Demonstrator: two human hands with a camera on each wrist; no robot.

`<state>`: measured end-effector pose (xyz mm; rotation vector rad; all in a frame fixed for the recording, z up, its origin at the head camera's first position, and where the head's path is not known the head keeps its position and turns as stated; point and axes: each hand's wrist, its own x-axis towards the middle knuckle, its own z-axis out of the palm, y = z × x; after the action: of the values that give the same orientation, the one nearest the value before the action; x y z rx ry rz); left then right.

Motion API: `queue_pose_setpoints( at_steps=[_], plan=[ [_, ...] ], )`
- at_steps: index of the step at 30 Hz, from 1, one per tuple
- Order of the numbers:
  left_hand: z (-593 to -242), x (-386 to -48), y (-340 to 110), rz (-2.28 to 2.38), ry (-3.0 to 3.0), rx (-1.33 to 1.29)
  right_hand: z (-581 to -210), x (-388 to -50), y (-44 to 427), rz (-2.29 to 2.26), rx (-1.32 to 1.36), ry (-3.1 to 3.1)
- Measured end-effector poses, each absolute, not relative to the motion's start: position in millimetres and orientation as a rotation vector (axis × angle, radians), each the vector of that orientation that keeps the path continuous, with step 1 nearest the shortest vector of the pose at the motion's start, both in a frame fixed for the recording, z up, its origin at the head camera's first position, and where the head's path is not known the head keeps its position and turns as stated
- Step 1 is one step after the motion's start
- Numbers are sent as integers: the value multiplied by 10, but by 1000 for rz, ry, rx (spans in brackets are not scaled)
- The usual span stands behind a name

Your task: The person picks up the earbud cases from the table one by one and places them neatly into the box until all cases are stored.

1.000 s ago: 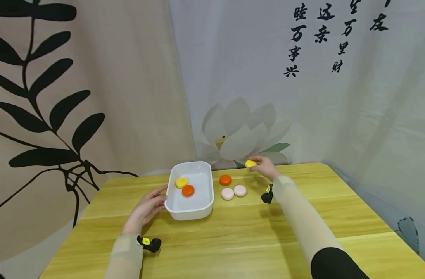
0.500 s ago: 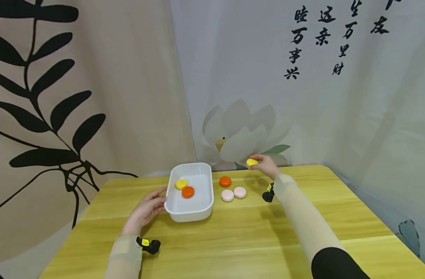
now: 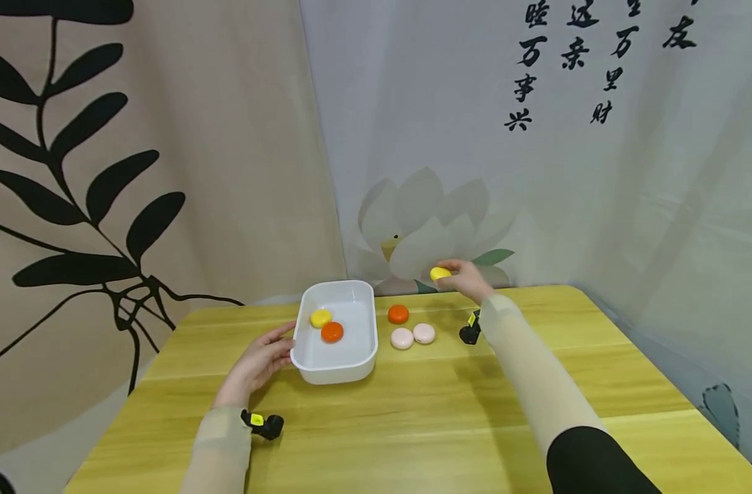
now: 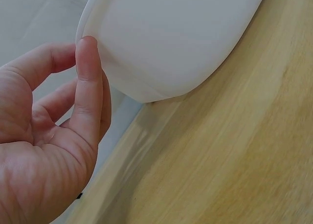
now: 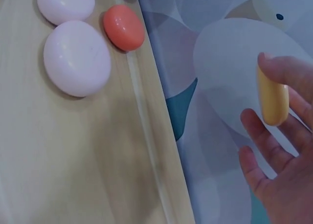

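My right hand (image 3: 467, 280) pinches a smooth yellow disc (image 3: 440, 273) above the table's far edge. In the right wrist view that yellow disc (image 5: 273, 99) stands on edge between thumb and fingers. The fingers of my left hand (image 3: 261, 360) touch the left wall of a white rectangular container (image 3: 339, 376). In the left wrist view the hand (image 4: 58, 121) has its fingertips against the container's corner (image 4: 146, 84). Inside the container lie another yellow disc (image 3: 320, 318) and an orange disc (image 3: 332, 333), close together.
Right of the container, on the wooden table (image 3: 376, 439), lie an orange disc (image 3: 398, 314) and two pale pink discs, a left one (image 3: 402, 338) and a right one (image 3: 424, 333). A printed curtain (image 3: 259, 171) hangs behind the table's far edge.
My right hand has risen a little and shifted slightly left with the yellow disc. The left hand stays at the container, and the discs there and on the table have not moved.
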<state>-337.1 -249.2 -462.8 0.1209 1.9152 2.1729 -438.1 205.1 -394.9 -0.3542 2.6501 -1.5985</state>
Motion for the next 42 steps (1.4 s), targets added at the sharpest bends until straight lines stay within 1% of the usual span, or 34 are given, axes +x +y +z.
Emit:
queue_pose_setpoints(
  at_steps=[14, 23, 42],
  plan=[
    [-4615, -3382, -2490, 2166, 1933, 133, -3883, -4479, 1945, -1571, -389, 2691],
    [-4616, -3390, -2491, 2176, 1929, 107, -3784, -4464, 1819, -1582, -426, 2672],
    [-4624, -3386, -2479, 2185, 1927, 98, -3703, -4471, 1649, -1564, -456, 2670]
  ],
)
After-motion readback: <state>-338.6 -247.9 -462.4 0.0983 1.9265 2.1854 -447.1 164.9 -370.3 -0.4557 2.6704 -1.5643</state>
